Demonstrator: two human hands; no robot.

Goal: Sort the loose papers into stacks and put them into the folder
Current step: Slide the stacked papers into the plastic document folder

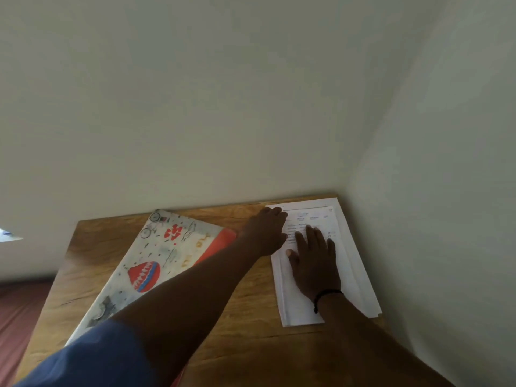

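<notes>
While the right hand (314, 261) lies flat on the white paper stack (346, 255) at the worktop's far right corner, the left hand (266, 231), fingers straight, squares its edge; tap edges flush before foldering.

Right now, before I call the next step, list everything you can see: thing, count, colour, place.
papers: one stack, white, top sheet printed, far right corner of the table by the wall
folder: one, white with red and blue drawings, orange edge, lying slantwise on the left half of the table
table: one, brown wood, set into the corner
walls: two, pale, behind and to the right
floor: reddish, lower left
wristband: one, black, right wrist
sleeve: one, blue, left arm
left hand: at the stack's far left edge, grip unclear
right hand: flat on the stack, fingers straight
</notes>
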